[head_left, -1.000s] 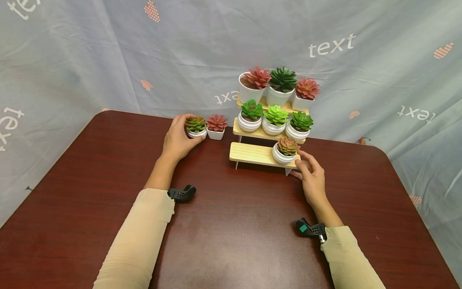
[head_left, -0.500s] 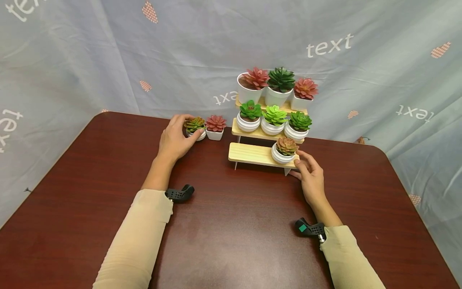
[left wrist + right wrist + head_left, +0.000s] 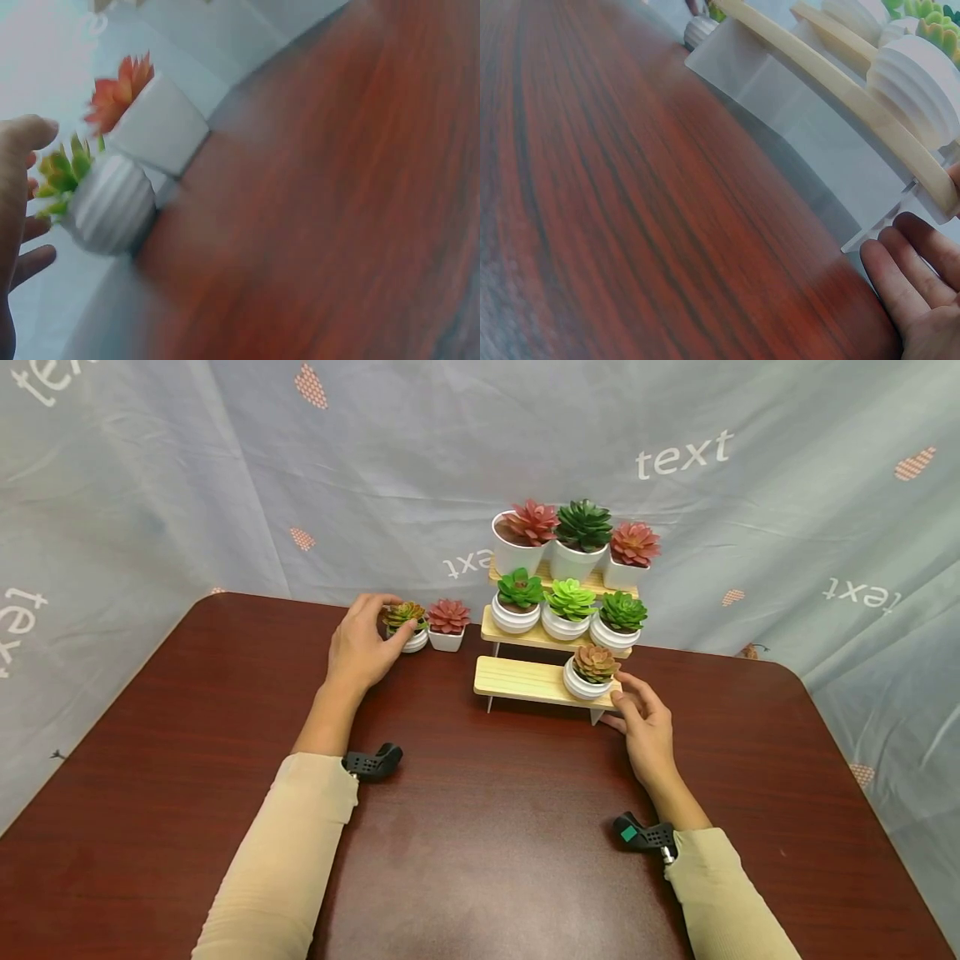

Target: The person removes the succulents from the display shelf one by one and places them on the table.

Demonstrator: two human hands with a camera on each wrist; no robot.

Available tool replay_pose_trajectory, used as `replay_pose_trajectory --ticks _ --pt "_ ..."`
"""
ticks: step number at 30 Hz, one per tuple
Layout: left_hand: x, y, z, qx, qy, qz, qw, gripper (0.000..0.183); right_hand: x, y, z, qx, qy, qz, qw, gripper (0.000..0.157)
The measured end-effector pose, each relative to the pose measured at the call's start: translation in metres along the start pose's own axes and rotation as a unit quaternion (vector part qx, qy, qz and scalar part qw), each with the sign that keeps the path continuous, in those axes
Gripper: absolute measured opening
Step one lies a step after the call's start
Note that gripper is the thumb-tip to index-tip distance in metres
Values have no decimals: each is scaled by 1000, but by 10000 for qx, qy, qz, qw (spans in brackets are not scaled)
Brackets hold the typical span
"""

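Observation:
At the back of the table, my left hand (image 3: 362, 639) hovers around a small succulent with yellow-green, red-tipped leaves (image 3: 405, 616) in a ribbed white pot (image 3: 112, 206). Its thumb and fingers are spread apart, off the pot. Beside this plant is a pink succulent (image 3: 448, 616) in a square white pot (image 3: 161, 124). My right hand (image 3: 647, 722) holds the right end of a three-tier wooden plant stand (image 3: 517, 678), thumb at the board's end and fingers low by the leg (image 3: 870, 229). A brownish succulent (image 3: 596, 664) stands on the bottom tier, close to that hand.
Three green succulents in white pots, one of them lime green (image 3: 572, 599), fill the middle tier. On the top tier are two reddish succulents and a dark green one (image 3: 583, 527). A grey printed curtain (image 3: 405, 468) hangs behind the dark red table (image 3: 480, 827).
My left thumb has lifted off the white pot and the left hand has drawn slightly left and back. The right hand stays at the stand. The potted plants have not moved.

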State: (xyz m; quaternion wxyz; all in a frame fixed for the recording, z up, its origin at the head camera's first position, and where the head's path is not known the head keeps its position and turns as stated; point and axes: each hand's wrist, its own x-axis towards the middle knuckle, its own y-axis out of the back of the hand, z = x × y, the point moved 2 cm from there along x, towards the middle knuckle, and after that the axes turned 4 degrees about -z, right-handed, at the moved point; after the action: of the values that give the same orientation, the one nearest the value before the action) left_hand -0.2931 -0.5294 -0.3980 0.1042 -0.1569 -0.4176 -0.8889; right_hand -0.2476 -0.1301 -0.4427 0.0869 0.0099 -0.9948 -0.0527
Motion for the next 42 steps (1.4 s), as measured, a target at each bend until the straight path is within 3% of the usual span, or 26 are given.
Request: replay_pose_trajectory --ticks 7,15,21,25,42 --pt "2 8 26 -289 -401 581 9971 38 0 0 0 -19 13 -20 10000 35" --pt "1 11 63 -446 -1270 1016 9857 31 -1 0 -1 -32 -41 -8 10000 36" --pt "-3 4 90 -312 -1944 713 9778 27 -1 0 -1 -121 -130 -5 9998 38" --pt "-6 -2 100 -176 -2175 347 9753 26 -1 0 -2 -114 -113 27 9999 37" --pt "-9 -11 110 302 -2307 -220 9723 25 1 -1 -1 61 -22 67 10000 35"
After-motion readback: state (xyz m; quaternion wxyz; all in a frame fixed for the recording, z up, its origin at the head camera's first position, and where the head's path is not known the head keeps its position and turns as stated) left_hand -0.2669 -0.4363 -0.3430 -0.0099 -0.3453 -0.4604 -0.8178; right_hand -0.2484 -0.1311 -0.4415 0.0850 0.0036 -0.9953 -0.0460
